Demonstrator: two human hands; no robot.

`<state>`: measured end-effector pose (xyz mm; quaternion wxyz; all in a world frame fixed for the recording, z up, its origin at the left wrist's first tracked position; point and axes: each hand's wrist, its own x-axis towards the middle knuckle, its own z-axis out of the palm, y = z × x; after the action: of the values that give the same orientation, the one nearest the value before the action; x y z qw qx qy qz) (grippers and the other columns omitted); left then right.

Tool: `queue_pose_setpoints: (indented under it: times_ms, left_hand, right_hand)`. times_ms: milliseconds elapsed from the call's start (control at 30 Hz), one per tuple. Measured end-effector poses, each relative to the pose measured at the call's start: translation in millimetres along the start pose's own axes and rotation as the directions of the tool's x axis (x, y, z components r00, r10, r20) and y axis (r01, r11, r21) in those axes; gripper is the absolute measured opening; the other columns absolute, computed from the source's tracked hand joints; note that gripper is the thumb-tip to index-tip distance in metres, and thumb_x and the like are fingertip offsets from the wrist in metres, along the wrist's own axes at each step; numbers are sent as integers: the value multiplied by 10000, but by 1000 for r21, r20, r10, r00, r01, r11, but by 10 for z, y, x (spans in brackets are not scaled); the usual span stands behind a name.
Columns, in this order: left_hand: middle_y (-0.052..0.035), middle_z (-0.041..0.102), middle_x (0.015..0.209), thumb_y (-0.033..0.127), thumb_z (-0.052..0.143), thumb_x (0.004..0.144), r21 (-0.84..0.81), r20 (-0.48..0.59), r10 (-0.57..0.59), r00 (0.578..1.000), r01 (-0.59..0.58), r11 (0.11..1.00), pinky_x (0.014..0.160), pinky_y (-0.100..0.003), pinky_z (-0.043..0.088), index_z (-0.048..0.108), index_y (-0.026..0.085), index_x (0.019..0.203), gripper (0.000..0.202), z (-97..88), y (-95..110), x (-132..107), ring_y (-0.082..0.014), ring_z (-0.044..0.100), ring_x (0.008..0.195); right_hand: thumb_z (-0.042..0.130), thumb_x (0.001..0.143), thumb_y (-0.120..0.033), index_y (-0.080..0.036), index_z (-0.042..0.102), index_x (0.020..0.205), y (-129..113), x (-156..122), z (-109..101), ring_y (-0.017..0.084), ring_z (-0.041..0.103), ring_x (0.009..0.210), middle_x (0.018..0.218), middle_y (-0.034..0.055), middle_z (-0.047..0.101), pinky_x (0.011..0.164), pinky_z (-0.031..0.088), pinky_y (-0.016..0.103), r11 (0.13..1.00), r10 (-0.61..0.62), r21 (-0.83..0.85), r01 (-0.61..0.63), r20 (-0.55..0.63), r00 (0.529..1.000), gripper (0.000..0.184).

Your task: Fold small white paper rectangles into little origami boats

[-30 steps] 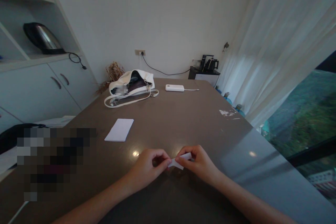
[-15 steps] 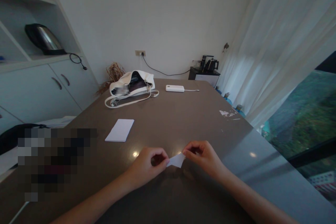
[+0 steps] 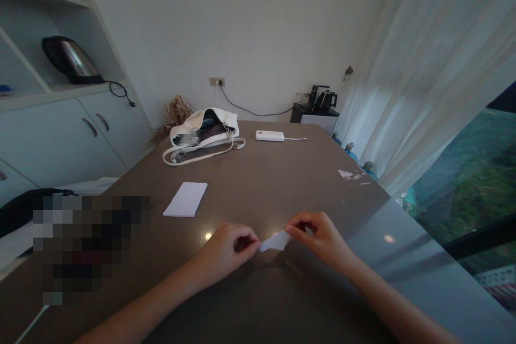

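A small white piece of paper (image 3: 275,241) is stretched between my two hands, just over the table's near half. My left hand (image 3: 230,250) pinches its left end between thumb and fingers. At the upper right end, the thumb and forefinger of my right hand (image 3: 316,234) grip it. The paper looks folded or cut to an uneven shape; which of these I cannot tell. Beyond my left hand, a stack of white paper (image 3: 186,199) lies flat on the brown table (image 3: 274,172).
At the far end of the table are a white bag (image 3: 205,129) with its strap and a white power bank (image 3: 270,136) with a short cable. White paper scraps (image 3: 351,175) lie near the right edge. A blurred-out patch (image 3: 92,247) covers the left side.
My hands have moved slightly apart and up, the right one shifting a little rightward. More of the paper shows between them, and it is tilted less.
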<state>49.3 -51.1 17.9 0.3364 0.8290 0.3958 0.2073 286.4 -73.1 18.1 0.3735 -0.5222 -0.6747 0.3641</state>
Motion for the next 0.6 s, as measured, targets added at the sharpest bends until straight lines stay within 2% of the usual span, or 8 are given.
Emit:
queue_pose_setpoints:
  times_ms: [100,167,267,367,433,533,600]
  left_hand:
    - [-31,682,675,282,567,815,-20,-42,-33,999,32,999,602,-221,399,695,146,737,202,-29,-24,9,-152,602,640]
    - [-42,703,739,325,558,833,-116,-62,-67,996,59,992,620,-222,412,703,150,787,232,-4,-24,7,-165,618,700]
    - [-45,718,827,383,591,820,-264,-10,-63,998,58,963,644,-224,427,716,170,897,258,96,-18,-13,-171,627,754]
    - [-41,702,758,372,617,800,-343,65,-62,996,80,936,618,-219,426,721,150,846,249,194,-19,-33,-160,617,696]
    - [-36,683,707,351,609,802,-366,61,-85,995,101,925,591,-214,418,712,134,796,240,219,-19,-32,-149,601,653]
    - [-35,665,682,314,589,806,-378,-29,-139,990,118,918,580,-215,416,690,121,757,224,207,-11,-13,-145,591,634]
    - [-38,661,686,301,587,803,-401,-76,-168,983,123,907,581,-220,428,681,118,770,208,198,-1,-2,-148,595,633]
  right_hand:
    - [589,801,-350,-132,692,733,16,6,-75,170,571,643,681,67,667,604,417,275,1000,1,-9,-2,-57,998,250]
    - [601,796,-358,-133,696,725,7,-10,-50,167,564,631,661,62,662,593,409,271,1000,4,-24,-4,-13,1000,255]
    - [621,792,-359,-136,701,701,-18,-45,85,151,547,607,636,44,652,574,388,258,1000,-11,-13,12,81,997,254]
    - [629,790,-348,-136,703,713,-26,-65,222,147,559,622,651,42,660,580,396,251,997,12,69,-21,121,993,238]
    - [638,782,-346,-137,694,749,-20,-70,271,137,555,608,654,34,654,565,397,240,992,32,122,-40,71,997,219]
    - [679,748,-335,-142,650,768,-14,-87,308,106,502,526,577,-12,585,508,366,216,990,56,136,-43,-96,994,197]
    - [687,743,-334,-143,627,721,-17,-109,343,98,500,514,571,-16,576,500,367,210,988,59,149,-44,-100,993,201]
